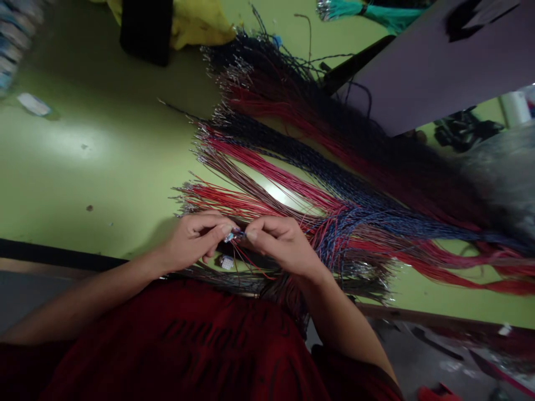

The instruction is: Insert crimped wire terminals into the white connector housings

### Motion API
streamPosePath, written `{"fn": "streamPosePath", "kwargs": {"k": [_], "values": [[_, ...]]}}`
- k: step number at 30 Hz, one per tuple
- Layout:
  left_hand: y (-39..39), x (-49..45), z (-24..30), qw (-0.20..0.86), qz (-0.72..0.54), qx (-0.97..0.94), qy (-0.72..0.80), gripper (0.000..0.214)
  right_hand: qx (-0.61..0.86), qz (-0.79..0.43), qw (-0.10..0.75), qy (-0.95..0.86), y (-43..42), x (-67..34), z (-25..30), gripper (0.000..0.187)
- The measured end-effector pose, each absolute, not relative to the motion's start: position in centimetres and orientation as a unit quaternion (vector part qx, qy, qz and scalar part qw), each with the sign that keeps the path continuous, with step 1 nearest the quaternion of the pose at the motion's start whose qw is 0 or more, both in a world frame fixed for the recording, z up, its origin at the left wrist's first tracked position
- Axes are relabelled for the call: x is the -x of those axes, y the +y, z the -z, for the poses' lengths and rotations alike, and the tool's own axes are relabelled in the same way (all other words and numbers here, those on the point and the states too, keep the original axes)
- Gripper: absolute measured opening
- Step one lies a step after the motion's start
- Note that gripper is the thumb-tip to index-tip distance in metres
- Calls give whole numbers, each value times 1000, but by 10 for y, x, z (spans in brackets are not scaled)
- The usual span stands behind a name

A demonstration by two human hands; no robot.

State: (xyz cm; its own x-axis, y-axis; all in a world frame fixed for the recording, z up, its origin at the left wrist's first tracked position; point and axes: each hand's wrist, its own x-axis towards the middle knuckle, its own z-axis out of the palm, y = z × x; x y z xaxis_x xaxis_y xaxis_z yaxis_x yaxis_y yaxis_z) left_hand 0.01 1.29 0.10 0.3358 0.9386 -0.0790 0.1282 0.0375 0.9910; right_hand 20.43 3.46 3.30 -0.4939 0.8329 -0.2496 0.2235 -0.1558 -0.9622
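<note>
My left hand (196,238) pinches a small pale connector (229,237) between thumb and fingers, just above the near edge of the green table (96,167). My right hand (280,240) is closed in a pinch right beside it, holding thin red wires (251,263) that run into the connector. A second small white connector (226,262) lies on the table under my hands. Bundles of red, blue and black wires (317,189) with metal terminal ends fan out across the table behind my hands.
A yellow cloth with a black object (146,28) lies at the far edge. A dark grey board (434,61) leans at the upper right, with a teal wire bundle (368,11) beyond it. A small white scrap (33,103) lies at the far left.
</note>
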Motion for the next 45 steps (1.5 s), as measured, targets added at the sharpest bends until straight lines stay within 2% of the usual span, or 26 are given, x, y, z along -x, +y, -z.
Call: {"fn": "streamPosePath", "kwargs": {"k": [2,5,7,8,11,14,17,20,26,28,31,33,36,40,45], "values": [[15,1,1,473,-383,-662,437,24,451,-523,213,-691,34,-206,-32,21],[16,1,5,325,-413,-740,420,22,493,-255,234,-799,31,-204,-26,21],[15,0,7,299,-418,-746,423,21,484,-143,273,-819,28,-202,-21,19],[14,-1,7,318,-417,-734,431,22,476,-131,292,-819,27,-201,-20,18],[12,-1,5,490,-375,-633,468,27,473,-168,329,-800,24,-200,-17,13],[12,-1,2,665,-304,-488,476,45,470,-197,333,-793,22,-201,-17,12],[13,-2,0,735,-295,-394,466,60,453,-218,325,-801,21,-202,-16,15],[14,-3,0,753,-304,-350,468,60,445,-228,314,-807,22,-201,-13,16],[13,-4,1,724,-309,-374,490,44,481,-268,317,-772,20,-197,-15,14],[13,-4,0,692,-320,-413,498,36,507,-351,319,-720,19,-196,-19,11],[12,-5,-3,633,-357,-462,509,26,502,-519,307,-619,20,-195,-27,18],[12,-6,-4,597,-379,-490,510,21,488,-578,289,-587,22,-193,-29,18],[13,-7,-4,591,-372,-503,509,19,490,-560,277,-608,24,-190,-30,12],[14,-4,-1,675,-322,-447,490,27,511,-508,304,-623,26,-188,-29,11],[14,1,4,749,-310,-377,449,38,553,-522,312,-569,26,-196,-29,13]]}}
